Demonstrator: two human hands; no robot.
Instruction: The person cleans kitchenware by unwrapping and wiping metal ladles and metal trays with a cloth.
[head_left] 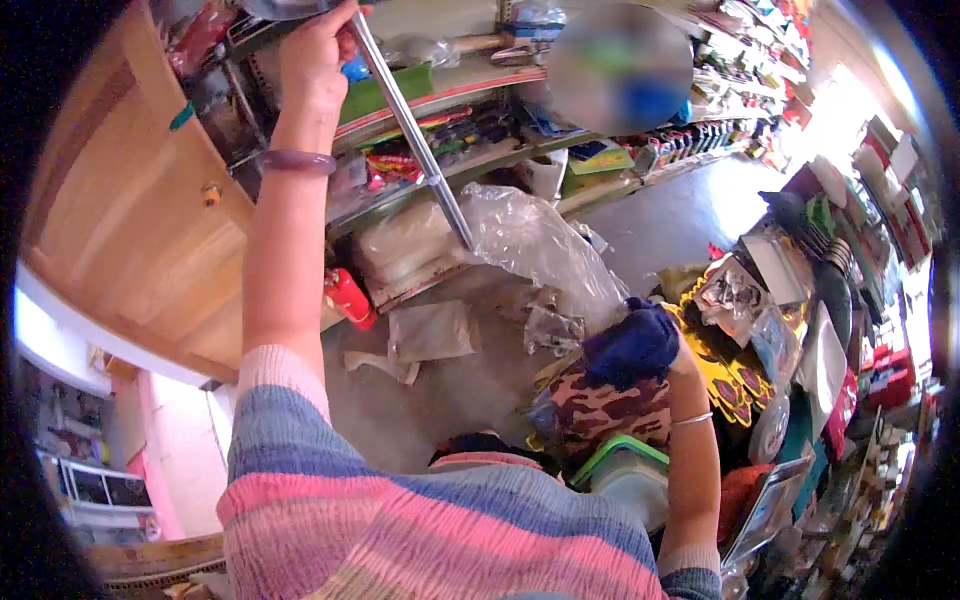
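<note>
At the top left, my left hand (318, 65) is raised with its fingers closed around the upper part of a shiny metal pole (405, 115). A grey piece at the top edge, beside that hand, is cut off by the frame. The pole slants down, and its lower end meets a crumpled clear plastic bag (545, 250). Lower right, my right hand (684, 358) grips a bunched dark blue cloth (632, 345), which hides most of its fingers. Below the cloth lie a camouflage-patterned fabric item (610, 410) and a green-rimmed container (625, 455).
Shelves (480, 165) packed with goods run along the back. A wooden door (130, 200) stands at left, with a red bottle (348, 298) near it. Flattened packaging (432, 331) lies on the grey floor (370, 400). Piled goods, including yellow patterned fabric (735, 385), crowd the right.
</note>
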